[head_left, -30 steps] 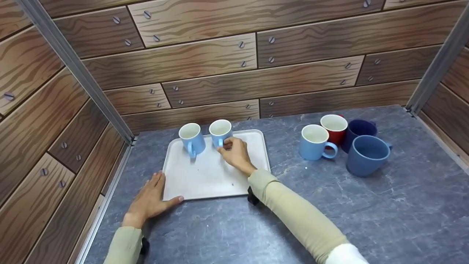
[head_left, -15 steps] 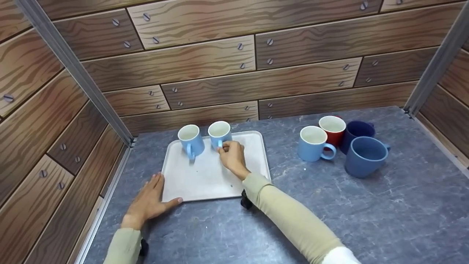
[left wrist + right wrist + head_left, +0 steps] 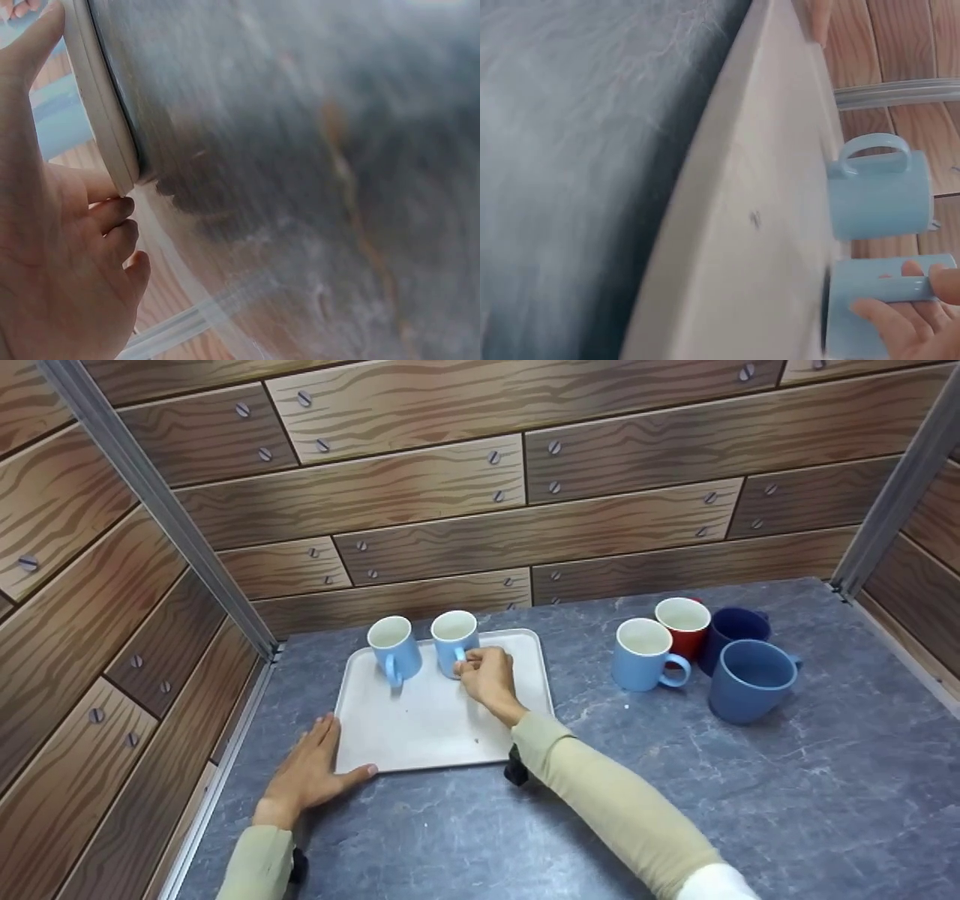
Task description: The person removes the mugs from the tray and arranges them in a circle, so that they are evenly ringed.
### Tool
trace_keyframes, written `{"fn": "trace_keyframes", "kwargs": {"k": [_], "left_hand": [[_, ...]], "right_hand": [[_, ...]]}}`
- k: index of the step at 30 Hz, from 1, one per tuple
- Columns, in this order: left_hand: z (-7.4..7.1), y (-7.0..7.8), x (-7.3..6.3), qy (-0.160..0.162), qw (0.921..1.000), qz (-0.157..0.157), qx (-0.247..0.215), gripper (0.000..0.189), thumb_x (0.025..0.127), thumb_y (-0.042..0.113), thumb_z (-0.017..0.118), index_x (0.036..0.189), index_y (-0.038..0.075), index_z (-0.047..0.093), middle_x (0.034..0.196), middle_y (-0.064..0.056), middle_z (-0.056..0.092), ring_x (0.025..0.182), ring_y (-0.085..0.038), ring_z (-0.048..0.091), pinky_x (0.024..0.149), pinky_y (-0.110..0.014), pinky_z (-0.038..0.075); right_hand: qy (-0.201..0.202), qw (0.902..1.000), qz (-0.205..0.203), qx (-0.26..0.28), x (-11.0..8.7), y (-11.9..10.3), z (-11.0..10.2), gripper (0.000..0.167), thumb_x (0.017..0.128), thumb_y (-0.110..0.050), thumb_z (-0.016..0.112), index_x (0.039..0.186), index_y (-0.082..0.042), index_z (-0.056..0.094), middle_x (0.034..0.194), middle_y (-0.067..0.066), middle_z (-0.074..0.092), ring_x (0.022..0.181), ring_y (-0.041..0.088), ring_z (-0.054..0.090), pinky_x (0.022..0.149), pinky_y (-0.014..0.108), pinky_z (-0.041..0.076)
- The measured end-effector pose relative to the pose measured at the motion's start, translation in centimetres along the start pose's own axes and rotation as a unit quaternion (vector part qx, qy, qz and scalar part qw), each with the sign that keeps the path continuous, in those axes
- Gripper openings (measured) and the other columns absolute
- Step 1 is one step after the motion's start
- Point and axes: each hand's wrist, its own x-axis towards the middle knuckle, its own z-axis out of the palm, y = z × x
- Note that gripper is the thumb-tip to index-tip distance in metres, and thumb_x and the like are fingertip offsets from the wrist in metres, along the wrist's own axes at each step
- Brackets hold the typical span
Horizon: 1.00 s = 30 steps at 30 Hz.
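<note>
On the far side of the pale tray (image 3: 405,727) stand two light blue mugs with white insides. My right hand (image 3: 489,679) pinches the handle of the right-hand mug (image 3: 448,649), which stands upright. Its neighbour, the left-hand mug (image 3: 399,654), is a small gap away with its handle facing me. In the right wrist view, thumb and fingers close around the handle of the held mug (image 3: 855,337). My left hand (image 3: 304,771) rests against the tray's near left corner, thumb along the front edge and fingers along the left side. The left wrist view shows that tray edge (image 3: 105,105) against the hand.
To the right of the tray, several mugs stand close together: a light blue one (image 3: 637,664), a red one (image 3: 684,641), a dark blue one (image 3: 731,622) and a larger blue one (image 3: 750,686). Wood-patterned walls (image 3: 420,525) rise behind and at both sides of the grey tabletop (image 3: 420,840).
The held mug's handle has turned slightly to the right, and my right hand has shifted with it. My left hand stays at the tray corner.
</note>
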Motion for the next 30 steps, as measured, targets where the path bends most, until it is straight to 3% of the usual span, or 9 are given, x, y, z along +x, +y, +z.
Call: {"fn": "trace_keyframes", "kwargs": {"k": [7, 12, 17, 24, 30], "left_hand": [[0.1, -0.1, -0.2, -0.002, 1.0, 0.004, 0.004, 0.122, 0.089, 0.08, 0.063, 0.165, -0.007, 0.025, 0.174, -0.028, 0.022, 0.163, -0.047, 0.018, 0.134, -0.06, 0.017], [0.0, 0.0, -0.1, -0.005, 1.0, 0.001, 0.006, 0.123, 0.089, 0.081, 0.063, 0.166, -0.007, 0.024, 0.174, -0.028, 0.021, 0.163, -0.048, 0.017, 0.134, -0.06, 0.016], [0.0, 0.2, -0.1, -0.007, 1.0, -0.005, 0.004, 0.124, 0.088, 0.083, 0.062, 0.166, -0.006, 0.024, 0.175, -0.028, 0.02, 0.163, -0.048, 0.017, 0.134, -0.062, 0.017], [0.1, 0.2, -0.3, -0.011, 0.9999, -0.011, 0.004, 0.124, 0.088, 0.083, 0.061, 0.166, -0.005, 0.023, 0.175, -0.027, 0.019, 0.163, -0.048, 0.017, 0.133, -0.063, 0.017], [-0.1, 0.2, -0.1, -0.005, 1.0, 0.0, 0.006, 0.124, 0.089, 0.082, 0.062, 0.166, -0.007, 0.024, 0.175, -0.027, 0.02, 0.163, -0.048, 0.018, 0.135, -0.06, 0.017]], "right_hand": [[-0.032, 0.999, -0.022, 0.022, -1.4, -0.1, -3.5, 0.018, 0.094, -0.004, 0.078, 0.11, 0.002, 0.083, 0.1, 0.015, 0.083, 0.098, 0.025, 0.081, 0.085, 0.034, 0.067], [-0.05, 0.9971, -0.043, 0.037, -2.7, -0.3, -6.9, 0.013, 0.094, -0.003, 0.079, 0.104, 0.002, 0.084, 0.094, 0.016, 0.083, 0.093, 0.028, 0.082, 0.082, 0.035, 0.067], [-0.069, 0.9953, -0.055, 0.038, -3.9, 0.5, -10.8, 0.014, 0.093, -0.002, 0.079, 0.106, 0.004, 0.083, 0.094, 0.018, 0.082, 0.09, 0.026, 0.081, 0.073, 0.024, 0.064], [-0.096, 0.9923, -0.069, 0.038, -5.8, 2.9, -16.6, 0.019, 0.094, -0.002, 0.079, 0.11, 0.008, 0.08, 0.094, 0.021, 0.081, 0.079, 0.015, 0.075, 0.062, 0.016, 0.057], [-0.094, 0.9913, -0.074, 0.055, -7.2, 4.4, -20.6, 0.022, 0.095, 0.001, 0.077, 0.114, 0.012, 0.078, 0.098, 0.025, 0.08, 0.081, 0.005, 0.074, 0.071, 0.014, 0.06]]}}
